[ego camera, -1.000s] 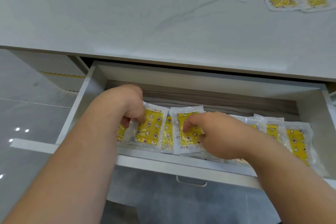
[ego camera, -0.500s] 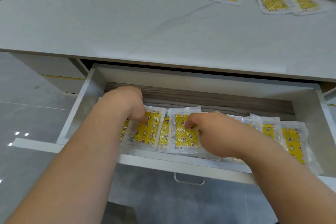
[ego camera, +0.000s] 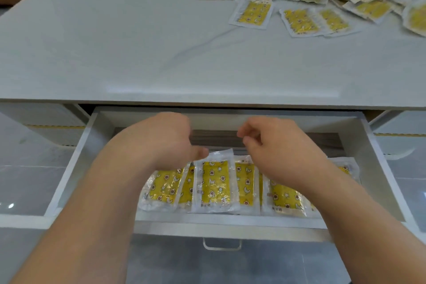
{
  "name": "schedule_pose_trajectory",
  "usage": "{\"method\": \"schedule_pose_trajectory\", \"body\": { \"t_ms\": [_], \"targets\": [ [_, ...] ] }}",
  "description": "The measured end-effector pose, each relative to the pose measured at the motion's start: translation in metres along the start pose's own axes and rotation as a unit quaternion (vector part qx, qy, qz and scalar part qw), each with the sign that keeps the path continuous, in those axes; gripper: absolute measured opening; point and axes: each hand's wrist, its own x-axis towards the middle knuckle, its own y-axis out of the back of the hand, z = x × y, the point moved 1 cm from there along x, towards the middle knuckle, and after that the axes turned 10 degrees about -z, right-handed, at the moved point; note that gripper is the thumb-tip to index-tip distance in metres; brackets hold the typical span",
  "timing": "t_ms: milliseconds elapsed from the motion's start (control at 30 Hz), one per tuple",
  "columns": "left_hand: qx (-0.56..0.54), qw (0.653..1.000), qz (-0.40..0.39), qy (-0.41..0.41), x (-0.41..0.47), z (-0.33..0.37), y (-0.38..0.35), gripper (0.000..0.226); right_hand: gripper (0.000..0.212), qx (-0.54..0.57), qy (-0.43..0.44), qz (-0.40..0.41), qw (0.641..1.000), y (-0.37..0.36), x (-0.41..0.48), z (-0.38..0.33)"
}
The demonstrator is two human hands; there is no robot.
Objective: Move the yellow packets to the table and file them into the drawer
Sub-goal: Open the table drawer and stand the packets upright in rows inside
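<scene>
The white drawer (ego camera: 76,163) stands pulled out under the tabletop. Several yellow packets with clear edges stand filed in a row along its front; the middle packet (ego camera: 214,182) faces me. My left hand (ego camera: 161,140) hovers above the row's left part, fingers loosely curled, holding nothing; its thumb tip is near the middle packet's top corner. My right hand (ego camera: 274,145) hovers over the right part of the row, fingers relaxed and empty. A heap of yellow packets (ego camera: 299,2) lies on the table's far right.
The grey-white tabletop (ego camera: 115,41) spreads out behind the drawer. A metal handle (ego camera: 222,245) sits on the drawer's front panel. Glossy grey floor tiles (ego camera: 30,187) show on both sides, and white cabinet parts flank the drawer.
Both hands have let go of the packets in the drawer and lifted up and back. The view has tilted up, showing more of the table and the packet heap.
</scene>
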Motion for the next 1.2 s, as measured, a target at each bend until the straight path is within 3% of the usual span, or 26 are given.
{"method": "schedule_pose_trajectory", "body": {
  "t_ms": [133, 233, 333, 433, 567, 733, 967, 1200],
  "targets": [
    [-0.062, 0.989, 0.107, -0.083, -0.007, 0.033, 0.009, 0.025, 0.023, 0.100, -0.014, 0.109, 0.989, 0.024, -0.010, 0.010],
    [-0.105, 0.957, 0.238, -0.128, -0.001, 0.070, 0.017, 0.018, 0.025, 0.173, -0.029, 0.215, 0.961, 0.050, -0.014, 0.023],
    [-0.159, 0.915, 0.337, -0.151, 0.024, 0.111, 0.036, 0.015, 0.024, 0.173, -0.073, 0.309, 0.932, 0.088, -0.005, 0.048],
    [-0.140, 0.893, 0.401, -0.151, 0.075, 0.136, 0.069, 0.022, 0.023, 0.145, -0.107, 0.352, 0.918, 0.130, 0.032, 0.078],
    [-0.039, 0.916, 0.391, -0.076, 0.144, 0.143, 0.108, 0.051, 0.041, 0.096, -0.186, 0.353, 0.912, 0.164, 0.099, 0.113],
    [-0.051, 0.947, 0.318, 0.011, 0.194, 0.138, 0.113, 0.080, 0.062, 0.051, -0.289, 0.325, 0.899, 0.172, 0.142, 0.136],
    [-0.117, 0.921, 0.370, 0.025, 0.191, 0.137, 0.115, 0.058, 0.059, -0.006, -0.308, 0.291, 0.906, 0.174, 0.148, 0.136],
    [-0.070, 0.951, 0.300, -0.002, 0.196, 0.133, 0.117, 0.050, 0.062, 0.003, -0.285, 0.306, 0.909, 0.174, 0.147, 0.139]
  ]
}}
